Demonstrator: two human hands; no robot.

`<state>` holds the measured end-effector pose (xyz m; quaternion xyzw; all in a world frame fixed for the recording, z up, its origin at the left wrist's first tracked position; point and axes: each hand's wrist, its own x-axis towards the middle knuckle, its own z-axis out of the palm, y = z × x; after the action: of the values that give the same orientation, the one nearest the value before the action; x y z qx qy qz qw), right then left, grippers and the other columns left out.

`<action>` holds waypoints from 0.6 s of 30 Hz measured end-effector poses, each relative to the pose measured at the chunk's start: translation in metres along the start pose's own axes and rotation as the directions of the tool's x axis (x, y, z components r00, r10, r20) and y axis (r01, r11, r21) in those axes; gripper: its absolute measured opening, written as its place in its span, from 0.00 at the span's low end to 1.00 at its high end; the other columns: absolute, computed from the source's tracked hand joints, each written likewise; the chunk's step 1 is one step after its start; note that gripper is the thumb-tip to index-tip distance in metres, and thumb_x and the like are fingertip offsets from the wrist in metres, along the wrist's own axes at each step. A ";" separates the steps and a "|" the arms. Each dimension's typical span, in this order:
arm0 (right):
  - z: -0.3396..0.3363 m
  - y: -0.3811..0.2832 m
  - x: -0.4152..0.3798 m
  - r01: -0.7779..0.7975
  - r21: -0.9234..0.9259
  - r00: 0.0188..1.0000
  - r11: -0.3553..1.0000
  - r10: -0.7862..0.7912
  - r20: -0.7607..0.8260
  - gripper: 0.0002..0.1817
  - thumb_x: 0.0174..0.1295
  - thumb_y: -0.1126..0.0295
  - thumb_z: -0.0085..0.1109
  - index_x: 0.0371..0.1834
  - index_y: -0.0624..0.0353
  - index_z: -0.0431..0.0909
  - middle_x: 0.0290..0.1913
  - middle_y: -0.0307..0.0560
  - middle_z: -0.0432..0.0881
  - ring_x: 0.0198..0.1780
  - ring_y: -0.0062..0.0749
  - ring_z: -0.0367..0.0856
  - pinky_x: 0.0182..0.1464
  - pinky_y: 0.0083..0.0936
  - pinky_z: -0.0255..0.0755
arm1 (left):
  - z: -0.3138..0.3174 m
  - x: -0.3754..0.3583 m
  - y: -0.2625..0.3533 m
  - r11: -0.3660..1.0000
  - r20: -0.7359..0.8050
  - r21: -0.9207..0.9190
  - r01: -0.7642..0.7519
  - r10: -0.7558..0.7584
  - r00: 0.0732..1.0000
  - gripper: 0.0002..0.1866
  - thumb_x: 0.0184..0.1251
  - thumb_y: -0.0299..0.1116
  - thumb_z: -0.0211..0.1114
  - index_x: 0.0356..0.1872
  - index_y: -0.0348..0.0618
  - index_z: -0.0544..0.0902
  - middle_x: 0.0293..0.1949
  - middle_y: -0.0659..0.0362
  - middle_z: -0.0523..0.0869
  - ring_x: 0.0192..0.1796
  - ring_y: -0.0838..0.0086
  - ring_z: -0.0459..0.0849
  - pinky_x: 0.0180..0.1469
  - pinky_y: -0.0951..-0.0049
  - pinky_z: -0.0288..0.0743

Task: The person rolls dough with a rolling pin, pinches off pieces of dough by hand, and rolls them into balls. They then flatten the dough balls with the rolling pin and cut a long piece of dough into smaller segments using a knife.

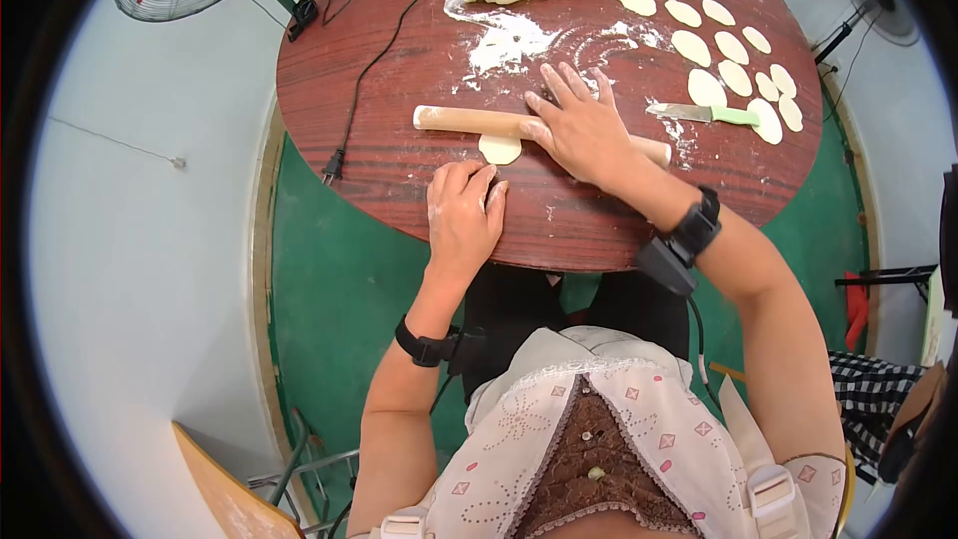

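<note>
A pale, smooth, roundish dough piece (pixel 500 151) lies flat against the near side of the rolling pin (pixel 457 121), which hides its far edge. The right hand (pixel 579 132) spreads flat over the pin, ungripping. Nearer than the pin, the left hand (pixel 465 215) curls; I cannot tell if it pinches the dough.

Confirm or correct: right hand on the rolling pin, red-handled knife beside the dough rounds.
The handle of the knife is light green, not red, as the head view shows. The right hand is on the rolling pin, the knife beside the dough rounds.
</note>
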<state>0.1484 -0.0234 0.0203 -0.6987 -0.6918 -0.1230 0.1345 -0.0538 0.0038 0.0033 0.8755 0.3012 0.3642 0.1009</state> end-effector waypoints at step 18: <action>-0.011 0.008 0.000 0.107 0.063 0.993 0.992 -0.110 0.045 0.21 0.63 0.52 0.53 0.47 0.58 0.75 0.45 0.48 0.78 0.51 0.41 0.73 0.59 0.43 0.60 | 0.004 0.035 -0.030 0.978 0.025 0.077 0.195 -0.198 0.980 0.14 0.59 0.35 0.65 0.41 0.36 0.83 0.43 0.50 0.79 0.47 0.55 0.74 0.52 0.60 0.68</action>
<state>0.1563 -0.0273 0.0302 -0.6584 -0.7352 -0.0922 0.1322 -0.0450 0.0486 0.0086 0.8505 0.3978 0.3265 0.1087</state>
